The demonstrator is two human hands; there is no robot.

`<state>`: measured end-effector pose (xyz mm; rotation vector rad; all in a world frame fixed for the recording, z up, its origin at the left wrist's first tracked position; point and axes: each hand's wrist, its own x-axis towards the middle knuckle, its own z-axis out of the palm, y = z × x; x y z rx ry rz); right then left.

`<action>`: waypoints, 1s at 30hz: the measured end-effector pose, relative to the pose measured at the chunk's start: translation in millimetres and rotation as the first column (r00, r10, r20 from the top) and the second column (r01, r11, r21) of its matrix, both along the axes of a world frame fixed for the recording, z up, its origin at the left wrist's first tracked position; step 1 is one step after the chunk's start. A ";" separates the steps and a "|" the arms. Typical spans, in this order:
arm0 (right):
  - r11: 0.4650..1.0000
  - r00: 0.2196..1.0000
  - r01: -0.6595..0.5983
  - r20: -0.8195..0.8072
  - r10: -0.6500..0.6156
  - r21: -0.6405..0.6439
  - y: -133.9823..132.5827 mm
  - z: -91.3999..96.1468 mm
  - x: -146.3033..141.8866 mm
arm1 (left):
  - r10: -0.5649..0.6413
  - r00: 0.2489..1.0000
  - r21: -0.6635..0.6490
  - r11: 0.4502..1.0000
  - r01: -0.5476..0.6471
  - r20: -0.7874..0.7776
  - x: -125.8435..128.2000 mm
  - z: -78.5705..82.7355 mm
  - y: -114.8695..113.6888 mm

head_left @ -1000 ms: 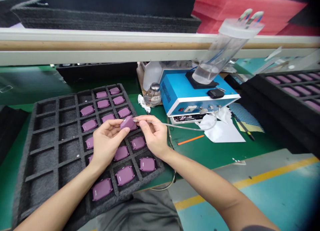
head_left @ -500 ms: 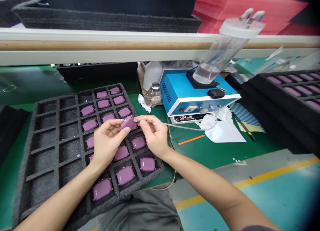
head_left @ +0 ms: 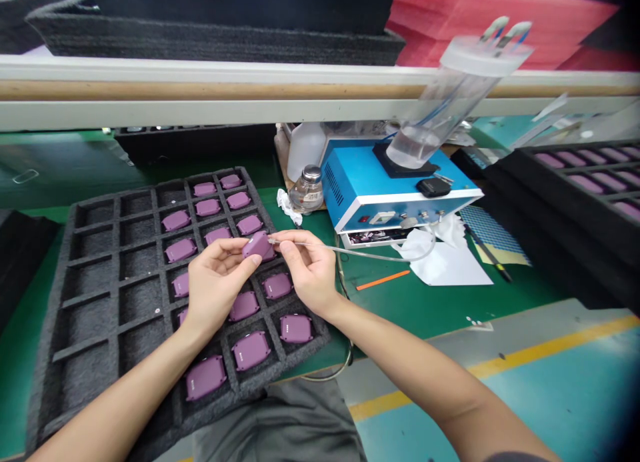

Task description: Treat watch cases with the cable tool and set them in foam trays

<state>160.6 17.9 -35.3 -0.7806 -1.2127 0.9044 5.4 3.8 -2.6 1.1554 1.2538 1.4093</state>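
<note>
Between the thumb and fingers of my left hand (head_left: pixel 219 275) is a purple watch case (head_left: pixel 257 246), tilted and raised over the foam tray. My right hand (head_left: pixel 311 269) pinches the end of a clear thin tube (head_left: pixel 350 251), its tip at the right edge of the watch case. Whether the tip touches the case is too small to tell. The tube runs back to the front of a blue machine (head_left: pixel 400 189). Below my hands lies the black foam tray (head_left: pixel 116 275), its right-hand compartments holding several more purple cases (head_left: pixel 251 350).
A clear cylinder (head_left: pixel 425 129) leans on top of the machine. Beside it stand a glass dispenser bottle (head_left: pixel 307 190) and crumpled tissue. An orange stick (head_left: pixel 383 280) and white paper (head_left: pixel 450 263) lie to the right. Stacked black trays (head_left: pixel 540 222) rise at far right; a shelf (head_left: pixel 250 112) spans above.
</note>
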 end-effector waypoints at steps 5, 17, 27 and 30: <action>1.000 1.000 0.005 0.006 -0.005 -0.004 -0.1 0.6 0.2 | -0.001 1.000 0.003 1.000 0.001 0.005 -0.4 -0.4 -0.1; 1.000 1.000 0.000 0.002 0.000 -0.006 -0.5 -0.1 0.0 | 0.005 1.000 -0.017 1.000 -0.005 0.005 2.0 2.9 -0.2; 1.000 1.000 0.010 0.018 -0.010 -0.018 -0.5 1.3 0.0 | 0.009 1.000 -0.026 1.000 -0.009 0.003 2.3 4.3 -1.3; 1.000 1.000 0.008 0.017 -0.008 -0.019 -0.6 1.0 0.4 | 0.008 1.000 -0.019 1.000 -0.008 0.007 2.0 3.4 -1.1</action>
